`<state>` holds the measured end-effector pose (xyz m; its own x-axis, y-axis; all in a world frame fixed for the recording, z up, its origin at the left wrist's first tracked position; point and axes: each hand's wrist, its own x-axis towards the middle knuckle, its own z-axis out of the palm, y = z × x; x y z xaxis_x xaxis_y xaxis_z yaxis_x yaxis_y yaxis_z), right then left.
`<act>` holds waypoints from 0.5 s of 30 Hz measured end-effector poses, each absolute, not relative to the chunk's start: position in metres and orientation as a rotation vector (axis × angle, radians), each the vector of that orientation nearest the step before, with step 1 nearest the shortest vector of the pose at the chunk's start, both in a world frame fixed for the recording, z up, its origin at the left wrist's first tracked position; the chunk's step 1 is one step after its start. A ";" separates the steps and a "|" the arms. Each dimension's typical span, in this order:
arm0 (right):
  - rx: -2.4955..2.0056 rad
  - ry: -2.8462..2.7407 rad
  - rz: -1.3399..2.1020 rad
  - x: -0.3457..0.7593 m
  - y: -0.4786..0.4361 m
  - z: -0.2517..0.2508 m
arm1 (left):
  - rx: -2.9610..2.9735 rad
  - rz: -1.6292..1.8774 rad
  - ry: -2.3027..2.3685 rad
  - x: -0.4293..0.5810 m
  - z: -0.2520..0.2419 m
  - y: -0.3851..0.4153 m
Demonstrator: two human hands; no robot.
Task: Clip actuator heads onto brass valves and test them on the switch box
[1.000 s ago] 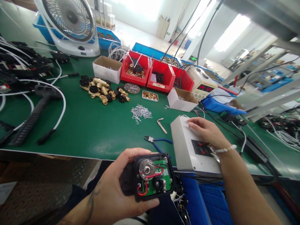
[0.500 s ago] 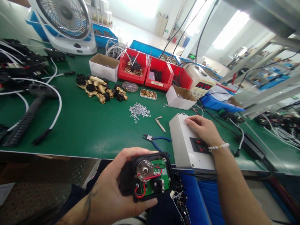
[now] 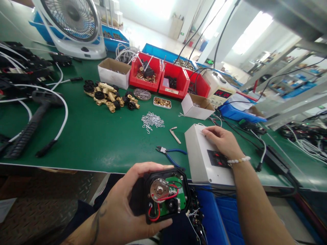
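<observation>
My left hand (image 3: 133, 204) is wrapped around a black plastic housing (image 3: 187, 194), just off the table's front edge. Its open face is turned up and shows a round metal motor (image 3: 158, 190), a green circuit board (image 3: 182, 199) and red and black wires. My right hand (image 3: 222, 137) rests on a light grey control box (image 3: 196, 156) with a dark panel of red switches (image 3: 218, 159). The thumb and fingers are closed together near the box's far edge; whatever lies between them is hidden. Blue-handled cutting pliers (image 3: 170, 153) lie between the housing and the box.
A pile of wire clips (image 3: 152, 121) and a bent metal tool (image 3: 175, 135) lie mid-table. Farther back are brass fittings (image 3: 109, 97), red bins (image 3: 145, 73), small cartons (image 3: 114, 73) and a power supply (image 3: 221, 90). On the left are a hammer (image 3: 35, 119) and a fan (image 3: 74, 23).
The housing in my left hand has turned slightly and sits a little lower. My right hand stays in place on the control box. The red digits on the power supply look different.
</observation>
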<state>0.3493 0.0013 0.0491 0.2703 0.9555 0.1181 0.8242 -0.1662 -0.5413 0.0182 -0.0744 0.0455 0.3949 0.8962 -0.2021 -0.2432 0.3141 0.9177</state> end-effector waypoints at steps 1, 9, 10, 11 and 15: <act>-2.041 -1.598 0.342 0.349 0.001 0.049 | 0.947 0.879 0.837 0.018 0.045 -0.074; -2.037 -1.586 0.346 0.351 0.002 0.046 | 0.629 0.750 0.731 0.018 0.036 -0.055; -2.037 -1.585 0.347 0.351 0.002 0.046 | 0.586 0.745 0.725 0.019 0.034 -0.053; -2.039 -1.583 0.349 0.351 0.002 0.046 | 0.548 0.738 0.718 0.019 0.033 -0.052; -2.052 -1.570 0.351 0.351 0.001 0.046 | 0.507 0.741 0.690 0.020 0.030 -0.051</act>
